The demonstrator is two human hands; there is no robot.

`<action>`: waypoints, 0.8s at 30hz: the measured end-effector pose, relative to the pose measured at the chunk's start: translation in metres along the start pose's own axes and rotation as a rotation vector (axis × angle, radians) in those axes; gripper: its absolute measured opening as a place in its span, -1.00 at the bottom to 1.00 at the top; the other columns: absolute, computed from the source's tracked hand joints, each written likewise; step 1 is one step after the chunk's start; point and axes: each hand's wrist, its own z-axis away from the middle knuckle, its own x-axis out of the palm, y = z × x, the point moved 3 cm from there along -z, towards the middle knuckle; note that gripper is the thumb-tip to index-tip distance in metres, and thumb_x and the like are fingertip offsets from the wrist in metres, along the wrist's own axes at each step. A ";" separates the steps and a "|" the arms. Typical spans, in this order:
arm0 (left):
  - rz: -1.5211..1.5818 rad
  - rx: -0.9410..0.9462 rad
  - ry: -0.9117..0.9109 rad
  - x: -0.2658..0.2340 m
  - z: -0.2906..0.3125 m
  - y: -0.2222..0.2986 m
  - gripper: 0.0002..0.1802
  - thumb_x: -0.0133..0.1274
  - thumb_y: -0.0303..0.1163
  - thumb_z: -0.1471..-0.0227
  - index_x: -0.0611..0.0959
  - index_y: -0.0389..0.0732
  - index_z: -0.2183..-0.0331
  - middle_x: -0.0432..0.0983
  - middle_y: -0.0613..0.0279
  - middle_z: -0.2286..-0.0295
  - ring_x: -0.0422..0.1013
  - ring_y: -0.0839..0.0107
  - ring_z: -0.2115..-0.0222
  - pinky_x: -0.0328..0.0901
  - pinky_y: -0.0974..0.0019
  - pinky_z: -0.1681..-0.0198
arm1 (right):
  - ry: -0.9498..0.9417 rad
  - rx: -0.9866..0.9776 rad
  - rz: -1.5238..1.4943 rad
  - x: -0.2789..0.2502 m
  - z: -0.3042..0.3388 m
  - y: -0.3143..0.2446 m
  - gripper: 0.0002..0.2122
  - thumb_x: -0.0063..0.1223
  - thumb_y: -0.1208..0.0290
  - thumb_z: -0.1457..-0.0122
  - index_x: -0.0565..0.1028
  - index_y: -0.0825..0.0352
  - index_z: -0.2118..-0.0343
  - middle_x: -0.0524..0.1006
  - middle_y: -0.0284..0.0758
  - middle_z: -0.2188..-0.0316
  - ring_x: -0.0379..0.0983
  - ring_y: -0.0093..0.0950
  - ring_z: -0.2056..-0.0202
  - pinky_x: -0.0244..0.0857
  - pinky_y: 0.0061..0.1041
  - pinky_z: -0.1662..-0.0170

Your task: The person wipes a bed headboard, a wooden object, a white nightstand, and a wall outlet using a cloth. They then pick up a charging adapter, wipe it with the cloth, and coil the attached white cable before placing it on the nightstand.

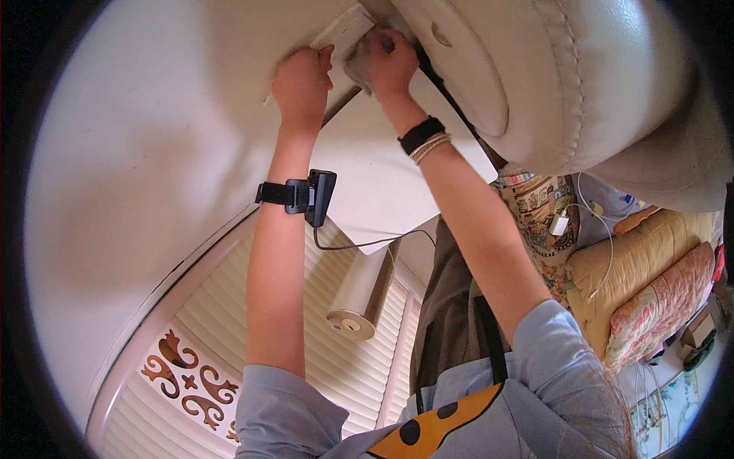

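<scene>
My left hand (302, 84) is at the top of the head view with its fingers curled round a long, flat white strip (344, 29). One end of the strip juts out past the hand, and its exact kind is unclear. A crumpled grey cloth (357, 65) is bunched in my right hand (392, 61), pressed against or close beside the strip. Below both hands lies a flat white panel (382, 168) with rounded corners. On my left wrist sits a black strapped device (319, 197) with a cable; my right wrist wears a black band (421, 136) and thin bracelets.
A cream padded, stitched headrest or seat back (527, 76) crowds the upper right. A white wall (115, 191) fills the left. Lower down are a slatted, scroll-cut door (191, 375) and a pale cylinder (363, 298). Folded bedding (642, 249) and a charger with cable (560, 223) lie right.
</scene>
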 end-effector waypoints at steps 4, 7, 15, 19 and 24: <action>0.066 -0.020 0.000 -0.001 0.000 0.001 -0.55 -0.16 -0.13 -0.07 0.55 -0.16 0.71 0.40 0.29 0.82 0.42 0.31 0.70 0.28 0.26 0.53 | -0.116 0.131 0.001 -0.011 -0.007 0.022 -0.81 0.08 0.44 0.00 0.49 0.38 0.31 0.53 -0.24 0.37 0.45 -0.39 0.31 0.29 -0.46 0.20; 0.057 -0.025 0.009 0.000 0.000 0.000 -0.55 -0.14 -0.11 -0.07 0.55 -0.16 0.70 0.40 0.29 0.82 0.42 0.32 0.70 0.28 0.25 0.53 | -0.072 0.142 -0.146 -0.011 -0.003 0.016 -0.77 0.09 0.40 -0.02 0.49 0.39 0.26 0.53 -0.25 0.34 0.44 -0.43 0.29 0.29 -0.45 0.18; 0.056 0.005 0.030 0.006 0.000 -0.002 -0.56 -0.11 -0.12 -0.06 0.55 -0.16 0.71 0.40 0.29 0.81 0.40 0.32 0.72 0.27 0.24 0.54 | -0.121 0.015 0.107 -0.011 -0.008 0.007 -0.74 0.06 0.38 -0.04 0.49 0.39 0.22 0.53 -0.11 0.29 0.46 -0.29 0.25 0.29 -0.40 0.14; 0.110 0.013 0.057 0.008 -0.001 -0.005 -0.57 -0.12 -0.14 -0.05 0.54 -0.16 0.71 0.41 0.29 0.80 0.39 0.31 0.73 0.26 0.25 0.55 | -0.176 0.137 -0.067 -0.030 -0.007 -0.014 -0.80 0.04 0.44 -0.04 0.50 0.38 0.26 0.53 -0.17 0.31 0.46 -0.34 0.26 0.29 -0.46 0.16; 0.033 0.082 0.075 0.008 -0.002 -0.007 -0.63 -0.11 -0.21 -0.02 0.54 -0.15 0.71 0.41 0.28 0.81 0.41 0.30 0.72 0.27 0.24 0.55 | -0.089 -0.265 -0.069 -0.018 -0.012 -0.068 -0.83 0.01 0.48 -0.05 0.48 0.39 0.29 0.50 -0.19 0.31 0.44 -0.30 0.25 0.28 -0.39 0.16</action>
